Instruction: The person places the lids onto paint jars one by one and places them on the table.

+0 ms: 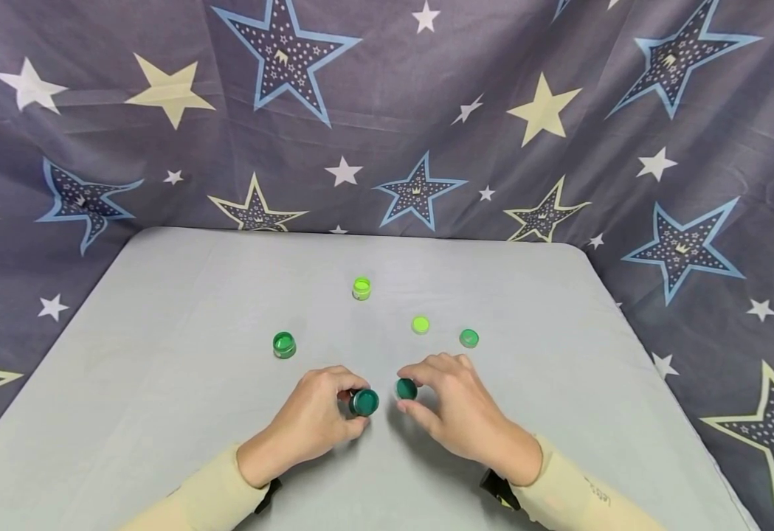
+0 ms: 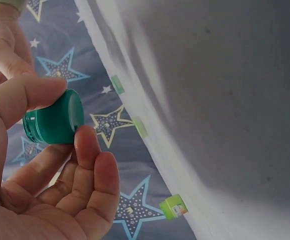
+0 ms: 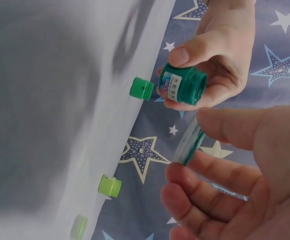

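My left hand (image 1: pixel 316 409) grips a small dark green paint jar (image 1: pixel 364 402) between thumb and fingers. The jar has no lid on, and its mouth is turned up toward the head camera. A label with a barcode shows on its side in the right wrist view, where the jar (image 3: pixel 182 85) is tilted. Just to the right, my right hand (image 1: pixel 456 405) pinches a round lid (image 1: pixel 406 389) by its edge, its dark green inner face showing. In the right wrist view the lid (image 3: pixel 189 142) stands on edge, a short gap from the jar's mouth.
On the pale table (image 1: pixel 161 383), an uncovered green jar (image 1: pixel 284 345) stands beyond my left hand. Farther back stands a lime green jar (image 1: pixel 361 288). A lime lid (image 1: pixel 420 324) and a green lid (image 1: pixel 469 338) lie beyond my right hand. Star-patterned cloth (image 1: pixel 387 110) hangs behind.
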`<state>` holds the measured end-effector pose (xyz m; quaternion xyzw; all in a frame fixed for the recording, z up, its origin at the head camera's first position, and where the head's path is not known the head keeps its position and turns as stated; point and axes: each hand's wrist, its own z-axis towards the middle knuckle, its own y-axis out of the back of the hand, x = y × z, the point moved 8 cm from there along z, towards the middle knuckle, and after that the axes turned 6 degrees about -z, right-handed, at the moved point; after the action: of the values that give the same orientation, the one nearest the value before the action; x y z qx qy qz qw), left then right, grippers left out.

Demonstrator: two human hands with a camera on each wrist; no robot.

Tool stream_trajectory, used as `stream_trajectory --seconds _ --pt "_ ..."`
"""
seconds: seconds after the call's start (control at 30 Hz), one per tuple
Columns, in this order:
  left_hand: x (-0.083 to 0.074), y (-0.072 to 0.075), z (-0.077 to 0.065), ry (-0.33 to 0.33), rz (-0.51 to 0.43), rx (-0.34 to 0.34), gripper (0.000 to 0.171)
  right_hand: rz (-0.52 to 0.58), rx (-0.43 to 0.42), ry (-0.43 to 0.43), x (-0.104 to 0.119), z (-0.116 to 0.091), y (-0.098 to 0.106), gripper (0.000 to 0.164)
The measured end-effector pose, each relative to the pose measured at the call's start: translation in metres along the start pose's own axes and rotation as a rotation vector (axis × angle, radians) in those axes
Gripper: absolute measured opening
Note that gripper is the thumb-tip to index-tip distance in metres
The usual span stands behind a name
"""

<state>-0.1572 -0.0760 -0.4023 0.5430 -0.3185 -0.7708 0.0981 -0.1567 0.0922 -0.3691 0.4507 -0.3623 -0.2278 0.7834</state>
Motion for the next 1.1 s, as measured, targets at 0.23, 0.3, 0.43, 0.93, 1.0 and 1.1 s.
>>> stream_trajectory --seconds 0.23,0.3,0.43,0.93,1.0,1.1 --pt "-0.001 -0.003 0.001 0.003 -0.001 0.016 0.029 0.004 -0.015 0.037 0.007 -0.001 -0.003 0.032" --pt "-0.001 -0.003 0.001 0.003 -0.003 0.020 0.029 0.006 -0.016 0.043 0.008 -0.001 -0.003 0.033" --pt "-0.001 -0.004 0.001 0.000 -0.002 0.024 0.029 0.017 -0.021 0.049 0.010 -0.001 -0.005 0.033" --pt "-0.003 -0.008 0.003 -0.016 0.009 0.012 0.027 0.063 -0.047 0.076 0.016 0.000 -0.011 0.035" --pt "-0.002 -0.009 0.003 -0.015 0.013 0.010 0.027 0.067 -0.047 0.079 0.017 0.001 -0.012 0.035" --pt "-0.001 -0.010 0.004 -0.007 0.019 0.009 0.027 0.069 -0.043 0.080 0.017 0.002 -0.014 0.035"
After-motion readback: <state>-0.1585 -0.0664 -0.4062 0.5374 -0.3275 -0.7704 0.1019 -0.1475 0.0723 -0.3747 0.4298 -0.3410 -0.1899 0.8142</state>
